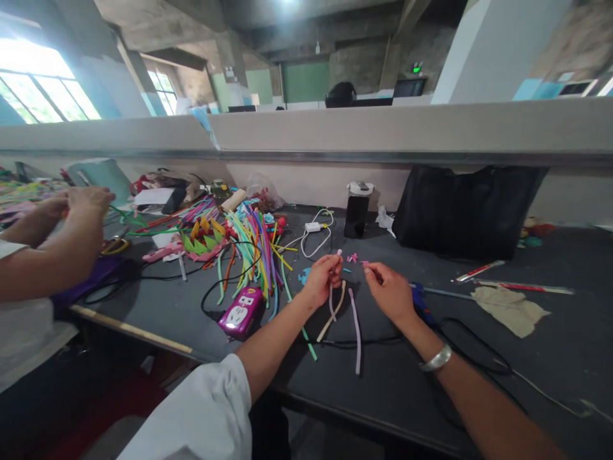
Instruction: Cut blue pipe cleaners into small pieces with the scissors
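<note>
My left hand (322,278) is closed round a pale pink pipe cleaner (331,300), whose end sticks up above the fingers and whose tail hangs down to the dark table (191,300). My right hand (389,291) pinches a small pink piece (366,264) between thumb and fingers, a little to the right of the left hand. A lilac pipe cleaner (356,332) and a beige one (332,319) lie on the table below the hands.
A heap of coloured pipe cleaners (249,249) and a pink power strip (241,311) lie to the left. Another person's hands (71,204) work at far left. A black bag (464,207), phone (355,216), blue glue gun (421,301), cloth (510,308) and cables surround the spot.
</note>
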Demonstrator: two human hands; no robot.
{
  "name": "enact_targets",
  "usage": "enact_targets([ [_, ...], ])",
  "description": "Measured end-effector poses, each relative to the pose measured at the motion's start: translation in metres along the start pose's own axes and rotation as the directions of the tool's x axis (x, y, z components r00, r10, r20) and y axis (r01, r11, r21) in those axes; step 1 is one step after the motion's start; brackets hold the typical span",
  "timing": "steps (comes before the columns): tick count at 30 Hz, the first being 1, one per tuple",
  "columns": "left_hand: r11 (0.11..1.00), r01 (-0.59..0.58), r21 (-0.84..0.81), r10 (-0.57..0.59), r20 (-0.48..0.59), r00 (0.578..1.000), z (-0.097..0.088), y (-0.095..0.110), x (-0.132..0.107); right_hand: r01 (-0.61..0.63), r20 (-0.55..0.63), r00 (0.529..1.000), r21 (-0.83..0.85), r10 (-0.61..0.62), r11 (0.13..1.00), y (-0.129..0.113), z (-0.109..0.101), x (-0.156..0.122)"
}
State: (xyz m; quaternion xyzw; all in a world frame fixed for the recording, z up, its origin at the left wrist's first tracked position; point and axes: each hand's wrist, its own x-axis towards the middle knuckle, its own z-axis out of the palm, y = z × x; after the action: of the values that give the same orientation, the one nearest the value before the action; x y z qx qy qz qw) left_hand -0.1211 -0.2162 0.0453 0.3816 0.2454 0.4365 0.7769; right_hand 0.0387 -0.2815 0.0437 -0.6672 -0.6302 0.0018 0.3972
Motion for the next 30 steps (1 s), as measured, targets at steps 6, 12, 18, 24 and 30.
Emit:
enact_targets([
  [6,0.998,0.057,0.030,-0.057,-0.011,0.998,-0.004,-0.005,0.002,-0.055,0.238,0.969,-0.090,0.075,0.994,0.003,-0.041,0.016],
  [12,0.997,0.067,0.040,-0.065,-0.049,0.997,-0.005,-0.005,0.004,-0.156,0.206,0.934,-0.501,0.292,0.851,0.046,-0.091,-0.010],
  [18,0.996,0.072,0.052,-0.070,-0.040,0.997,-0.007,-0.007,0.006,-0.188,0.295,0.878,-0.510,0.376,0.840,0.062,-0.088,-0.036],
  [24,0.996,0.071,0.056,-0.069,-0.024,0.997,-0.008,-0.007,0.006,-0.230,0.267,0.868,-0.532,0.419,0.815,0.061,-0.067,-0.036],
  [30,0.995,0.067,0.069,-0.066,-0.016,0.998,-0.006,-0.006,0.005,-0.289,0.285,0.856,-0.429,0.432,0.856,0.073,-0.064,-0.030],
])
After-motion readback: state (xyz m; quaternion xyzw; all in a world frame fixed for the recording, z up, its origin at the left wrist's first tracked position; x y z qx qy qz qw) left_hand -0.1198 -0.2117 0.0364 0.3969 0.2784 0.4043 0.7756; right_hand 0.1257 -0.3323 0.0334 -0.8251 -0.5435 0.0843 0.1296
